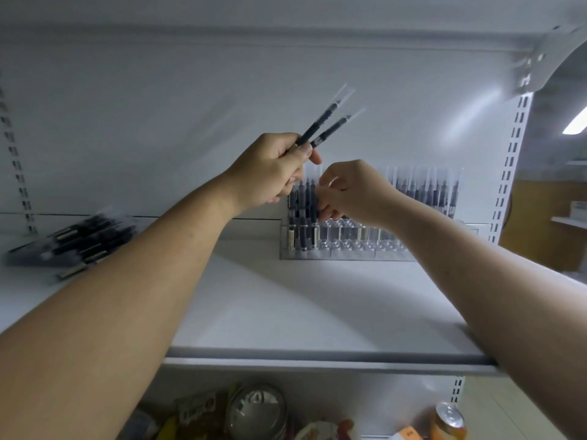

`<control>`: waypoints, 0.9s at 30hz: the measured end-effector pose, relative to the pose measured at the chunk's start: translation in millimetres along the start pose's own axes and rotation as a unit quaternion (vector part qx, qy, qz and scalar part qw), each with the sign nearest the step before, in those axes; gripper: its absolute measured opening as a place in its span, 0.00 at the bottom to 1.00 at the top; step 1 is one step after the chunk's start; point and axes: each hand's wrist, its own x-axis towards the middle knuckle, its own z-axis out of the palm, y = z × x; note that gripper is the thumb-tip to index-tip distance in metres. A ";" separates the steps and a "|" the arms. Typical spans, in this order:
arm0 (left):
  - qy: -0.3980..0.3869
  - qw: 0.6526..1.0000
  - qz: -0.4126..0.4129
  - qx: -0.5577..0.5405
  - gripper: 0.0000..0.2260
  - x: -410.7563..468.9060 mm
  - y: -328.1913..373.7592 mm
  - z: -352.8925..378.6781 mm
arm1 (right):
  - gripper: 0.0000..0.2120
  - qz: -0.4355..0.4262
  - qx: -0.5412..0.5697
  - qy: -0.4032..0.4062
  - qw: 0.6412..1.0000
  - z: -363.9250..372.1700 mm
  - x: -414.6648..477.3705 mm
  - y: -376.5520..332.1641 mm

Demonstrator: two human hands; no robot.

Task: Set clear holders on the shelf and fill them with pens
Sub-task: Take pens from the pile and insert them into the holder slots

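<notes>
A clear holder [343, 249] stands on the white shelf [286, 312] against the back wall, with several black pens upright in its left and right slots. My left hand [273, 173] grips two black pens [327, 125] with clear caps, raised and tilted up to the right above the holder's left end. My right hand [352, 192] reaches over the holder's middle, its fingers curled at the standing pens on the left; a pen in its fingertips cannot be made out. A pile of loose black pens [79, 242] lies on the shelf at the far left.
Slotted shelf uprights [511, 173] run up the right side and the far left. Below the shelf's front edge [317, 363] sit packets, a round lidded container [257, 408] and a can [449, 420]. An upper shelf [286, 36] hangs overhead.
</notes>
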 end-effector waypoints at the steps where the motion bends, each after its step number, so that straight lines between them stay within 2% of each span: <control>1: 0.001 1.000 0.000 0.001 0.13 0.0 -0.3 -0.5 | 0.05 -0.003 -0.013 0.004 1.000 -2.2 0.2 0.5; 3: 0.003 1.000 0.000 0.000 0.13 -0.2 -0.3 -0.9 | 0.05 -0.018 -0.026 0.037 0.999 -8.1 -0.6 1.3; 5: 0.003 1.000 0.001 0.000 0.13 -0.5 0.3 -0.8 | 0.04 -0.043 0.017 0.090 0.995 -15.4 -0.9 1.7; 8: 0.006 1.000 -0.003 0.008 0.13 -0.9 1.9 -0.2 | 0.03 -0.063 0.193 0.125 0.971 -25.0 -2.0 -3.5; 10: 0.008 1.000 -0.006 0.010 0.13 -1.5 3.3 -0.2 | 0.02 -0.058 0.326 0.106 0.937 -27.2 -2.1 -7.7; 12: 0.007 1.000 -0.008 0.005 0.13 -1.7 4.0 -0.2 | 0.02 -0.057 0.386 0.091 0.916 -27.6 -1.7 -9.9; 16: 0.000 1.000 -0.008 0.000 0.14 -1.6 3.9 -0.3 | 0.12 -0.049 0.411 0.092 0.906 -27.5 -0.8 -9.4; 20: -0.005 1.000 -0.003 0.013 0.14 -2.9 5.5 0.0 | 0.09 -0.056 0.445 0.100 0.888 -24.2 0.8 -12.5; 23: 0.005 1.000 0.013 0.026 0.12 -2.8 5.3 0.2 | 0.08 -0.034 0.474 0.167 0.864 -27.2 1.1 -15.7; 25: 0.022 0.999 0.024 0.034 0.12 -1.2 4.1 -0.2 | 0.07 -0.024 0.445 0.225 0.866 -31.5 2.5 -13.9; 27: 0.041 0.998 0.035 0.041 0.11 1.2 2.2 -1.0 | 0.05 -0.033 0.368 0.253 0.894 -34.1 4.0 -9.8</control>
